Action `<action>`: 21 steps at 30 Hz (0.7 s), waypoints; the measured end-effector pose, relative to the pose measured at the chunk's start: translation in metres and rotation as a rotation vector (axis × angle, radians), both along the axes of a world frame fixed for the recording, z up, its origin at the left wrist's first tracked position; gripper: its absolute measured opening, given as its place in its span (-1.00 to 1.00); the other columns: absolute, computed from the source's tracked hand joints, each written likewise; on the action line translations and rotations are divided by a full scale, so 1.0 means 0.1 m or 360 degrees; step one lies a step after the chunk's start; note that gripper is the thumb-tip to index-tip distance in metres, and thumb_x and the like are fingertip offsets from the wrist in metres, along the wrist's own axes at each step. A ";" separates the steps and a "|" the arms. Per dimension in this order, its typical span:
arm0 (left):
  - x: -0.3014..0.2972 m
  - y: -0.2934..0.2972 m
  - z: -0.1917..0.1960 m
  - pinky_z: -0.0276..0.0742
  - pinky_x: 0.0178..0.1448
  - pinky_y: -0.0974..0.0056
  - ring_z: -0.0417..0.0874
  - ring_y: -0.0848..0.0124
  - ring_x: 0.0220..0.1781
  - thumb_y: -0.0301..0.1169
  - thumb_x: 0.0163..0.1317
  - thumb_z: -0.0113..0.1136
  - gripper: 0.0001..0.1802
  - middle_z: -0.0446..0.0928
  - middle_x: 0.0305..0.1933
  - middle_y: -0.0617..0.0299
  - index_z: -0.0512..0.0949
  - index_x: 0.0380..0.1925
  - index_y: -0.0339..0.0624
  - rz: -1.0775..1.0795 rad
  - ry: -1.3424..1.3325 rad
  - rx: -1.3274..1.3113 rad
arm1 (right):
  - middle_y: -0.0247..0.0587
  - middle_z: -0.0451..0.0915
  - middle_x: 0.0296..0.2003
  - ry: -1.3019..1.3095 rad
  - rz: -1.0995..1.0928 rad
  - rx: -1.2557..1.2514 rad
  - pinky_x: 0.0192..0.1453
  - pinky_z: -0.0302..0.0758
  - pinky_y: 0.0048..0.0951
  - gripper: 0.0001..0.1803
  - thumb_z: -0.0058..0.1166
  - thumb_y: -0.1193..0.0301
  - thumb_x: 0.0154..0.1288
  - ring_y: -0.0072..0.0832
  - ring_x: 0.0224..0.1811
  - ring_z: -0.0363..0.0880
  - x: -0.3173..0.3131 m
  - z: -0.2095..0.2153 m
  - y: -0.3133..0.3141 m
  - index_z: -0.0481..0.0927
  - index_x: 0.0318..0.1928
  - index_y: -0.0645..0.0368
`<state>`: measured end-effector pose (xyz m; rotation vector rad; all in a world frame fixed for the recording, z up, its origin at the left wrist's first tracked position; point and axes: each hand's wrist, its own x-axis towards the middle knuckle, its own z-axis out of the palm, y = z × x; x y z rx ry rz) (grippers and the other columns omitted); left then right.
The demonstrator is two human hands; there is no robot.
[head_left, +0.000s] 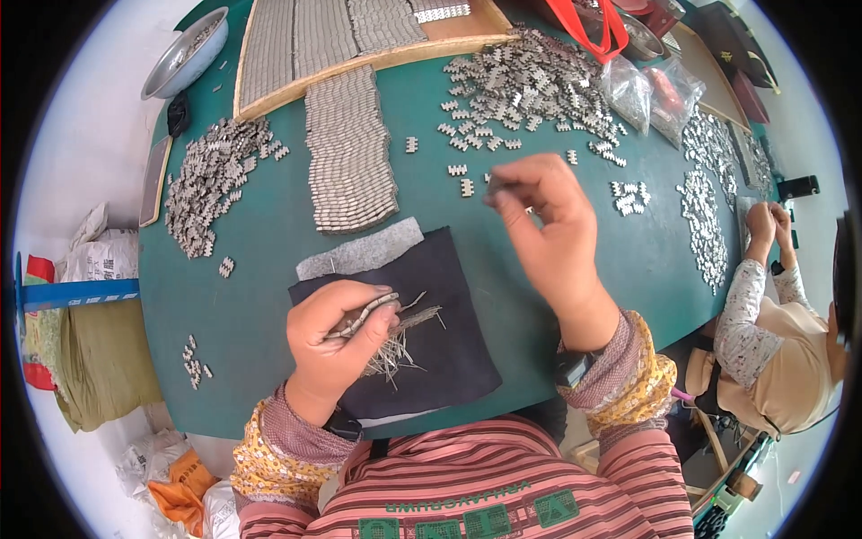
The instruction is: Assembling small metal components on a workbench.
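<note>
We work at a green worktop [269,225] that fills most of the view, with pale floor showing around its rim. Our left hand [337,337] is clenched around a short chain of linked metal pieces [364,314], above a dark cloth [449,305] where a bundle of thin metal pins [400,346] lies. Our right hand [543,229] hangs above the worktop at about one o'clock from the cloth, its fingers pinched together on something too small to make out. At twelve o'clock a long assembled metal strip [350,153] runs up to a wooden tray [377,58]. Loose metal links lie heaped at ten o'clock [211,180] and at one o'clock [525,85]. At three o'clock another person [781,341] sits working
</note>
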<state>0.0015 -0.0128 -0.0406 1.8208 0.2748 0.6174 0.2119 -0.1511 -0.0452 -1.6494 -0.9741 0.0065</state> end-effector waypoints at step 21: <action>0.06 0.04 0.06 0.34 -0.48 0.38 0.50 0.42 -0.55 -0.71 -0.17 0.35 -0.67 0.54 -0.53 0.18 0.66 -0.29 -0.35 -0.0123 -0.0076 0.0418 | 0.04 0.61 -0.23 0.1562 0.1546 0.0811 -0.17 0.59 -0.40 -0.64 0.34 0.68 0.06 -0.29 -0.22 0.64 -0.61 0.13 -0.13 0.50 -0.12 0.39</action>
